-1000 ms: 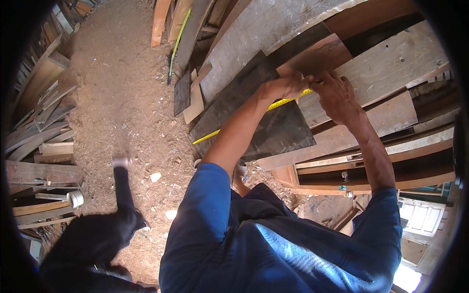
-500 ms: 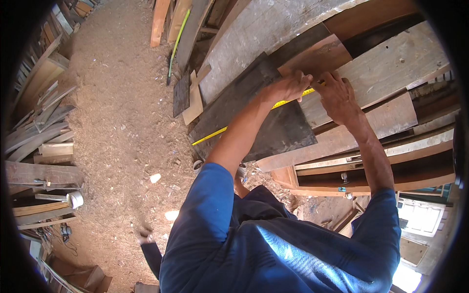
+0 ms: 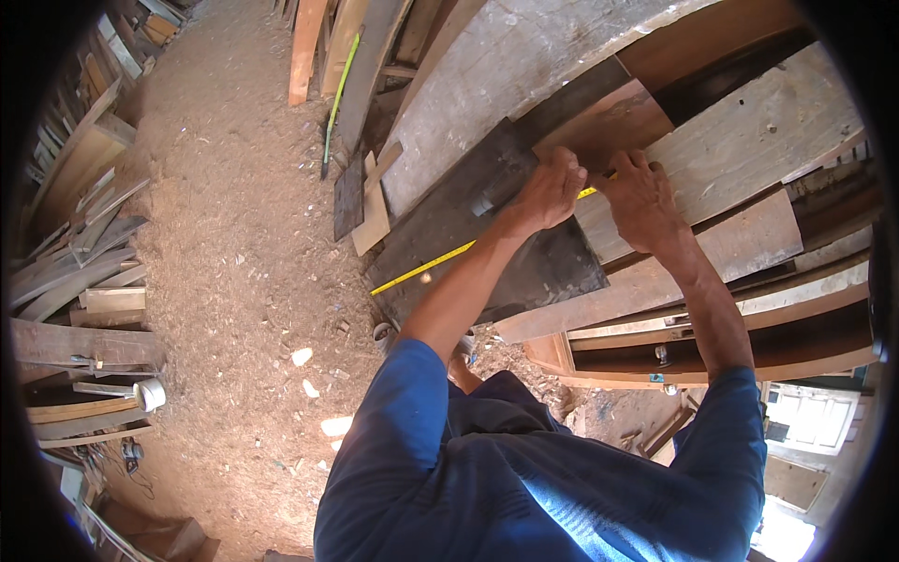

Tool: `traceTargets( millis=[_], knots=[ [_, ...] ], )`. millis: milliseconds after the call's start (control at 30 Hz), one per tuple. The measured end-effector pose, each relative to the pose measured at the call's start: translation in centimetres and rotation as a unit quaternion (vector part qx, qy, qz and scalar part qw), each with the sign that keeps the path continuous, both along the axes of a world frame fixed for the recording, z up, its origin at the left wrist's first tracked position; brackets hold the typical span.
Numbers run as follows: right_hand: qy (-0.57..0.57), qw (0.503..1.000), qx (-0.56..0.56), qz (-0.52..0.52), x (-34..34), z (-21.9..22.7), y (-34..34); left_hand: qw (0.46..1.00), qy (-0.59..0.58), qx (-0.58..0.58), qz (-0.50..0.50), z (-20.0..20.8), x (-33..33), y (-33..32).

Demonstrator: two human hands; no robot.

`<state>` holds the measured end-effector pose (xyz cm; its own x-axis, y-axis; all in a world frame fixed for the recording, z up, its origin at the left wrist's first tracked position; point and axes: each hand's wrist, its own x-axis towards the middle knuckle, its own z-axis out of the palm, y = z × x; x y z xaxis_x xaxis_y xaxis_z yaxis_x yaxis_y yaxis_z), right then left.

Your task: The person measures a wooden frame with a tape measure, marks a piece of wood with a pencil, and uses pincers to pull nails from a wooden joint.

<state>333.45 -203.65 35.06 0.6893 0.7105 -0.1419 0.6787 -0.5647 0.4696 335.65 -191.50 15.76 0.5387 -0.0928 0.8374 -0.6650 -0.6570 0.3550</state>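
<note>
Timber [image 3: 80, 267], far left: boards and offcuts in loose piles.
White round item [image 3: 149, 395]: beside the lower boards.
Floor [image 3: 234, 262]: brown, strewn with shavings and pale chips.
Green strip [image 3: 341, 98]: slim, lengthwise beside a grey-brown plank.
Dark board [image 3: 534, 272]: flat, set slantwise, its upper right corner near the hands.
Tape measure [image 3: 440, 260]: yellow, drawn out across the dark board from its left edge, passing under the left forearm to both hands.
Left hand [image 3: 552, 190]: fingers curled in over the tape; whether they grip it, cannot tell.
Right hand [image 3: 641, 201]: just beside the left, thumb and forefinger pinching the tape.
Grey plank [image 3: 758, 131]: pale, worn, reaching rightward past the right hand.
White panelled door [image 3: 817, 417]: far right, low.
</note>
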Motion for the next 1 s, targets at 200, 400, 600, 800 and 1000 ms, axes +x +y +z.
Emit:
traceTargets(
  millis=[200,400,600,800,1000],
  knots=[
    [0.009,1.000,-0.001,-0.015,1.1,-0.1,0.6,0.931,0.047,-0.360,0.044,-2.3,-2.0,3.4],
    [0.000,0.998,-0.031,-0.058,1.7,0.3,3.4,0.940,0.210,-0.222,0.151,-10.7,-8.2,5.0],
    [0.017,0.998,-0.012,-0.062,3.3,-0.2,3.3,0.908,0.313,-0.211,0.182,-14.0,-13.0,1.6],
    [0.013,0.999,-0.008,-0.047,3.0,-0.2,3.6,0.910,0.339,-0.200,0.127,-14.7,-13.8,-0.4],
    [0.003,0.999,0.003,-0.047,3.1,-0.4,3.5,0.915,0.336,-0.181,0.134,-15.5,-13.5,-0.7]
  ],
)
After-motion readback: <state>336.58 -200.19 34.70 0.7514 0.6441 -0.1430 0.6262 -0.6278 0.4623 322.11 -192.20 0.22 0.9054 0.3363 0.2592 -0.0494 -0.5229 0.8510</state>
